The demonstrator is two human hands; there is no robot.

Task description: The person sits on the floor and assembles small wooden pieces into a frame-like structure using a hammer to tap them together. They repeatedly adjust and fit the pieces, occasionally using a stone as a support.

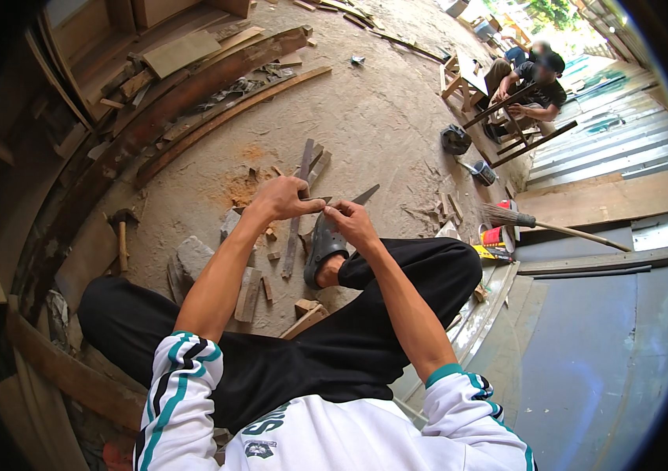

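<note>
My left hand [277,198] and my right hand [352,223] meet in front of me, above my dark clog [324,242]. Both have thumb and fingers closed in a pinch on something small; I cannot make out what it is. A dark tapered blade [366,194] shows just beyond my right hand, its handle hidden. Past my left hand runs a narrow wooden strip [305,161], partly covered by the fingers; whether they touch it I cannot tell. Small wood offcuts [273,256] and a short block [247,295] lie on the ground below my hands.
A hammer [122,239] lies at the left, near long curved boards [232,118]. Sawdust [240,188] covers ground ahead. To the right are a broom [506,214] and tins [497,236]. Farther off, a person [542,90] crouches holding a wooden frame [516,129].
</note>
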